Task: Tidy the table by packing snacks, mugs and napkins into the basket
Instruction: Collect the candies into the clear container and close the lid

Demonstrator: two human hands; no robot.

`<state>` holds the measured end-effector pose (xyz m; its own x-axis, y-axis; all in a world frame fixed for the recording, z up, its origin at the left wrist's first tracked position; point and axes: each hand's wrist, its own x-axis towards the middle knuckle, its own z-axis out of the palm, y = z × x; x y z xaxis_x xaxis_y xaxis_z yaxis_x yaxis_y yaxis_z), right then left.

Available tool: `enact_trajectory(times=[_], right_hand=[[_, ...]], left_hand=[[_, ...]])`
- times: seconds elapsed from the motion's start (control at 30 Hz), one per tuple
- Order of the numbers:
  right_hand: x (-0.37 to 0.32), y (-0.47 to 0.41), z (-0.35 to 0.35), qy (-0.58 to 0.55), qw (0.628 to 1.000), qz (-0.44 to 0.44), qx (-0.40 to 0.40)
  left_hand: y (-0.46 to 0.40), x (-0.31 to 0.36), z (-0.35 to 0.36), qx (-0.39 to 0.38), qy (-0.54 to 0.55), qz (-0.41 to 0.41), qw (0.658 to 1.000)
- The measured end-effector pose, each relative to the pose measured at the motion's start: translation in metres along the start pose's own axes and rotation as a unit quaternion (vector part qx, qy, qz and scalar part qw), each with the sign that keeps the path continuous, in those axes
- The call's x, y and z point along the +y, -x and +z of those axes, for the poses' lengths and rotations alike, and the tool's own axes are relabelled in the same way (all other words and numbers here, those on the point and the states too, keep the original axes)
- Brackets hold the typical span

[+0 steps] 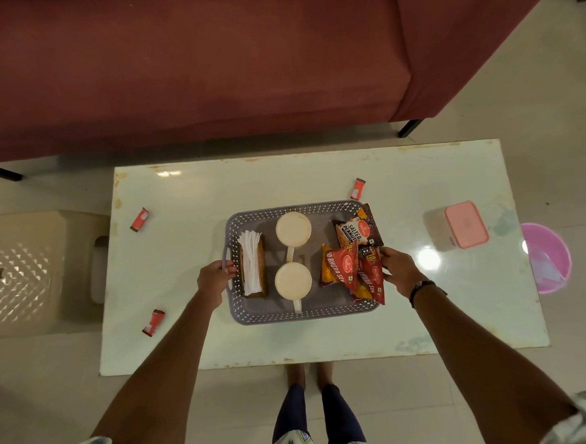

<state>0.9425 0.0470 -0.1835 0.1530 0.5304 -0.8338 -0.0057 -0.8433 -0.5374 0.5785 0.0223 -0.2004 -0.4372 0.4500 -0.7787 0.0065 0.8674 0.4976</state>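
Note:
A grey lattice basket (288, 316) sits mid-table. Inside it, at the left, a napkin holder with white napkins (251, 263) stands. Two cream mugs (293, 229) (293, 281) fill the middle. Snack packets lie at the right: a salted peanuts packet (358, 231) and two red bhujia sev packets (339, 265) (371, 280). My left hand (215, 277) is closed on the basket's left handle. My right hand (398, 269) grips the basket's right side, touching the snack packets; that handle is hidden.
Three small red sachets lie loose on the white table (322, 340): (139, 219), (153, 322), (357, 188). A pink-lidded box (464, 224) is at the right. A maroon sofa (193, 66) lies beyond, a beige stool (27, 274) to the left, a pink tub (548, 257) to the right.

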Motion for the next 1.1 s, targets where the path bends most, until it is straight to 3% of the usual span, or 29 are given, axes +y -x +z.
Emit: enact_trajectory(times=[0.53, 0.7, 0.93, 1.1], right_hand=[[0.007, -0.006, -0.003, 0.034, 0.999, -0.023, 0.012], [0.014, -0.003, 0.001, 0.076, 0.995, -0.051, 0.047], [0.035, 0.048, 0.008, 0.17, 0.954, -0.167, 0.184], [0.05, 0.084, 0.014, 0.205, 0.929, -0.25, 0.179]], left_hand=[[0.009, -0.001, -0.003, 0.002, -0.078, 0.067, 0.995], [0.018, -0.002, -0.001, -0.005, -0.125, 0.083, 0.989], [0.058, -0.013, 0.001, 0.122, -0.184, 0.227, 0.949], [0.093, -0.016, 0.012, 0.057, -0.202, 0.316, 0.925]])
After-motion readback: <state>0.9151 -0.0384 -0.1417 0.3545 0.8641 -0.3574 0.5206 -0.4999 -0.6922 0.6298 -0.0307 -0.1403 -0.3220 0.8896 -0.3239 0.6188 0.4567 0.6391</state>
